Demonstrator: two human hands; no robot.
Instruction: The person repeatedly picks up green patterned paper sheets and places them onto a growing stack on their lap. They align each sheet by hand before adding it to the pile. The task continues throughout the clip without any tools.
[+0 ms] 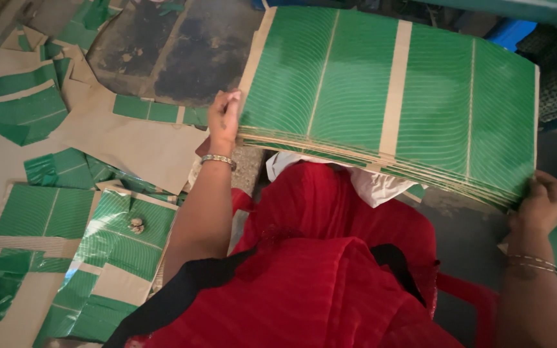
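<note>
Sheet stack (394,96) gripped: left hand (224,119), right hand (539,203), arms outstretched.

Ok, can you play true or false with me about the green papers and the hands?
1. Both hands hold one stack of green sheets. True: the left hand grips its left edge and the right hand its lower right corner.
2. The sheets are plain blue. False: they are green with thin curved lines and tan strips.
3. Each wrist has a bangle. True: one shows on the left wrist, thin ones on the right wrist.
4. The person wears yellow cloth. False: the cloth is red.
5. Green and tan paper scraps lie on the left side. True.
6. The stack is rolled up into a tube. False: it lies flat, sheet upon sheet.
</note>
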